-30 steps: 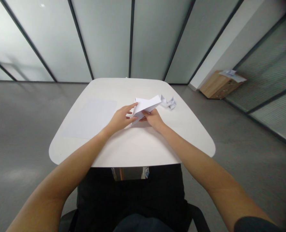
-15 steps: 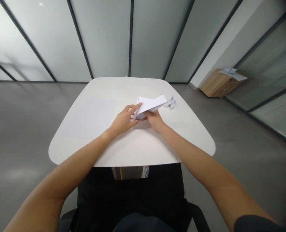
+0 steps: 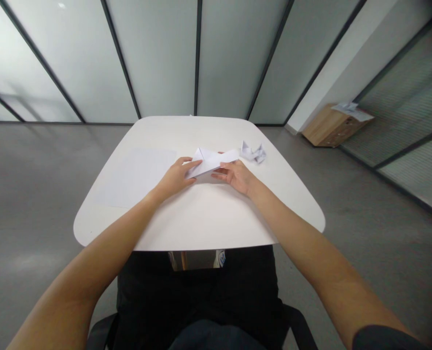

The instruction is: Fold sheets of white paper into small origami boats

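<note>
The person's left hand [image 3: 175,179] curves over the left end of a folded white paper [image 3: 210,163], which lies on a white rounded table [image 3: 201,228], though whether it is gripping firmly cannot be told. The right hand [image 3: 235,176] lies open, its fingers [image 3: 217,176] extended and touching the paper's near edge, not clenched. Just right of the fold sits a crumpled paper [image 3: 252,153]; a flat white sheet [image 3: 135,177] lies left of the left hand.

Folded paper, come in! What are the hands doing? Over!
Left hand and right hand both on folded white paper. Crumpled paper beyond right hand, not touching. Flat sheet by left hand.
</note>
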{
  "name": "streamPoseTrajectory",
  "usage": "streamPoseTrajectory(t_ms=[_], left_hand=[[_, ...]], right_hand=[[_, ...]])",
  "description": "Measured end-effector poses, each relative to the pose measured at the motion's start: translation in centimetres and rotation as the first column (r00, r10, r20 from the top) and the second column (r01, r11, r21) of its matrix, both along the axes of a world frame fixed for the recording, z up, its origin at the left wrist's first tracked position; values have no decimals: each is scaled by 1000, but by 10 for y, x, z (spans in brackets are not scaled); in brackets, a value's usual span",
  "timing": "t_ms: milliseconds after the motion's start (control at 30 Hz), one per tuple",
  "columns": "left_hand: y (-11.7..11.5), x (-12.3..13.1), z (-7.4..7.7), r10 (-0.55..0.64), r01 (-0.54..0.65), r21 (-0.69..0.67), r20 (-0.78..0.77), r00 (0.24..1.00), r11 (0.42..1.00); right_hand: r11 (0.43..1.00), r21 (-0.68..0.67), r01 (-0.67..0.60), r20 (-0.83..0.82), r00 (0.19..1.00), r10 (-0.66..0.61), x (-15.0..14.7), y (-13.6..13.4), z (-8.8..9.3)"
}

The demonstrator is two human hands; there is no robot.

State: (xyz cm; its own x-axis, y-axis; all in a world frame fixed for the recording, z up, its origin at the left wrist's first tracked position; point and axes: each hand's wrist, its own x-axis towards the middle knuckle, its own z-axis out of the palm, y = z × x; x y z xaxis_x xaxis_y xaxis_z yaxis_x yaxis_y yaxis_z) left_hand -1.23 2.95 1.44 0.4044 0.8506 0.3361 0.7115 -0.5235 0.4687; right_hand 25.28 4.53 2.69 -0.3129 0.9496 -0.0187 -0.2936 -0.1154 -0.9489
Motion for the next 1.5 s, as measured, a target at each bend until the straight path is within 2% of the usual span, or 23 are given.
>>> streamPoseTrajectory(t_ms=[100,200,300,400,667,800,900,1033,1200,1300,1400,1500], left_hand=[[5,-9,1,3,-4,-47,-20,1000,999],[5,-11,4,29,-21,-101,75,997,995],[2,-11,7,63,-26,-157,237,970,987],[1,-13,9,94,-34,-187,323,942,982],[7,-26,2,179,-94,-273,307,935,958],[12,-29,-5,216,-109,-319,323,921,942],[11,-30,-4,215,-115,-311,313,925,944],[5,-26,1,199,-100,-297,324,925,950],[5,-25,0,195,-26,-363,438,878,931],[7,-27,-1,202,-62,-321,425,882,945],[8,-28,0,211,-146,-213,325,922,966],[6,-26,3,130,-114,-86,212,969,990]], right_hand=[[986,-48,163,131,979,-155,8,12,-8],[978,-7,208,221,954,-201,13,18,-14],[974,54,221,269,936,-227,16,19,-16],[971,89,222,291,926,-238,17,20,-18],[962,84,260,356,894,-272,20,26,-23],[962,65,265,390,881,-269,21,25,-21],[964,59,260,411,873,-261,21,24,-17],[969,89,232,393,885,-248,22,22,-14],[970,93,223,390,888,-242,23,22,-12],[966,85,245,393,883,-259,23,23,-12],[965,67,254,375,890,-261,23,22,-12],[966,40,254,350,902,-252,22,21,-12]])
